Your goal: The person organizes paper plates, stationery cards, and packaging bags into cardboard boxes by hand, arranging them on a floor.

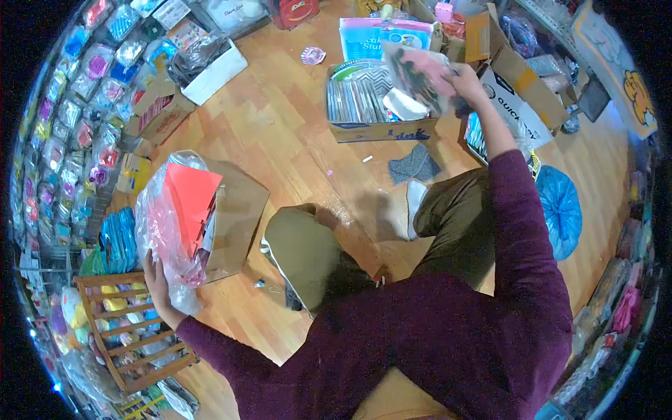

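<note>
My right hand [463, 82] grips a flat pinkish packet [423, 73] in clear wrap, held over the right part of a cardboard box [378, 131] full of upright thin packets. A white object [406, 105] lies in that box below the packet. At the left, my left hand [155, 278] touches the clear plastic bag [150, 217] on a brown cardboard box [238, 224]. Its fingers are spread against the plastic. A red sheet [187, 203] sticks up from the bag's opening.
A wooden crate [133, 332] of toys stands at the lower left. A blue bag [558, 213] lies on the right, near an open carton [514, 105]. A grey cloth [414, 164] lies before my foot. Shelves of packets line the left side.
</note>
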Tool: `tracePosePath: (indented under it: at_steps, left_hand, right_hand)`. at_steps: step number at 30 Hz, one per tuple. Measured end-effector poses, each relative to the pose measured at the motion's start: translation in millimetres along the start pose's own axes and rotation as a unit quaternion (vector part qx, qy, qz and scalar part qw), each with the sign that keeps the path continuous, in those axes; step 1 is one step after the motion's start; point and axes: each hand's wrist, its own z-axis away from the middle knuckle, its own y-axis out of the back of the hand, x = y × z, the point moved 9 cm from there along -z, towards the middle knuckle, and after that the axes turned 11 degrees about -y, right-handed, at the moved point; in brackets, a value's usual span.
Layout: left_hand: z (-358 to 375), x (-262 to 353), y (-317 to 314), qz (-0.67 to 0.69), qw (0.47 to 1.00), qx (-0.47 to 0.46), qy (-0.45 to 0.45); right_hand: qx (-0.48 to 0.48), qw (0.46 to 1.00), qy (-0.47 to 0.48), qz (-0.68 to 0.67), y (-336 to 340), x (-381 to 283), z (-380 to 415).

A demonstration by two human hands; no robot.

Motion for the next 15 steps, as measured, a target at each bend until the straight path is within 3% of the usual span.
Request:
tracePosePath:
  at_steps: [2, 4, 6, 7, 8, 10, 13, 15]
  left_hand:
    - [9, 13, 2, -0.018, 1.0, -0.001, -0.018]
    - [23, 46, -7, -0.069, 0.997, -0.022, 0.009]
    - [30, 46, -12, -0.088, 0.995, -0.044, -0.018]
    - [34, 60, -19, -0.035, 0.999, -0.032, -0.01]
    - [41, 72, -26, 0.017, 1.0, -0.025, 0.003]
    - [38, 80, -38, 0.018, 0.998, -0.052, -0.04]
    - [19, 107, -64, -0.011, 0.994, -0.074, -0.085]
    - [4, 153, -90, -0.001, 0.988, -0.089, -0.13]
  right_hand:
    - [0.036, 0.999, 0.023, 0.03, -1, -15, -7]
    - [0.187, 0.958, -0.065, 0.21, 17, -11, -1]
    - [0.061, 0.973, -0.115, 0.189, -11, 22, -15]
    - [0.033, 0.979, -0.121, 0.163, -10, 13, -7]
    - [0.046, 0.994, -0.049, 0.085, -15, 6, -5]
    - [0.02, 0.991, -0.108, 0.082, -31, 7, -13]
    - [0.035, 0.997, -0.043, 0.052, -26, -44, 12]
    - [-0.022, 0.998, -0.038, 0.035, -38, -60, 11]
